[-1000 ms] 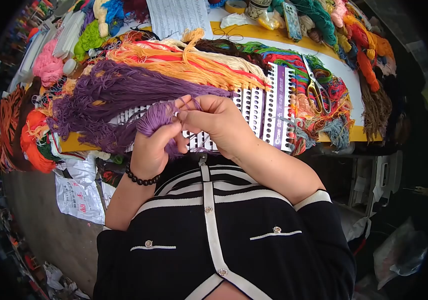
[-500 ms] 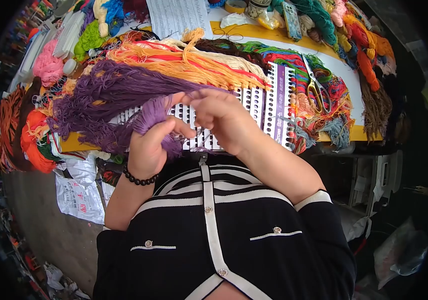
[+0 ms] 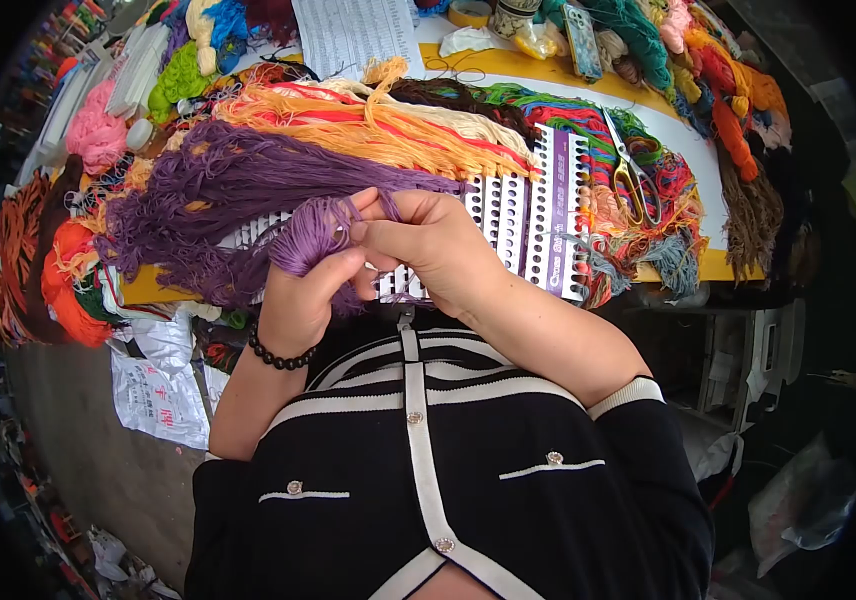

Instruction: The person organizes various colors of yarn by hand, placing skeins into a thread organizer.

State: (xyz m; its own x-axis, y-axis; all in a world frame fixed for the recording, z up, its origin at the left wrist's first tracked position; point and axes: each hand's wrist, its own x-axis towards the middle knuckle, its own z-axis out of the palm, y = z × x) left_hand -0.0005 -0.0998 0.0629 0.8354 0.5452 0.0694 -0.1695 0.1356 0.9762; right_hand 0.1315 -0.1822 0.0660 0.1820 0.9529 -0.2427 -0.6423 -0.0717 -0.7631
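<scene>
- Two hands meet just off the near edge of the desk [image 3: 690,150], seen from the head camera, above the person's black top with white stripes.
- The left hand [image 3: 298,300], with a bead bracelet [image 3: 283,358] at the wrist, has its grip closed round a looped bunch of purple thread [image 3: 310,232]. The thumb presses the loop against the fingers.
- The right hand [image 3: 438,250] has its grip narrowed to a pinch. Thumb and forefinger nip a few strands at the top of that bunch, right beside the left thumb.
- From the left hand the thread runs up into the big purple skein [image 3: 213,185]. The skein sprawls over the near left part of the desk, its frayed ends toward the left edge.
- White punched thread cards [image 3: 513,215] lie in a row along the near edge, partly under the skein and behind both hands. A purple card [image 3: 570,205] sits at the right end of the row.
- Orange and cream threads [image 3: 378,125] lie just behind the skein, touching it along its length.
- Scissors [image 3: 633,170] rest toward the right edge, on a tangle of red, green and blue threads, well apart from the hands.
- At the far edge there is a printed sheet [image 3: 353,35] with a tape roll [image 3: 470,12] near it. A wad of pink yarn [image 3: 96,130] sits by the left edge.
</scene>
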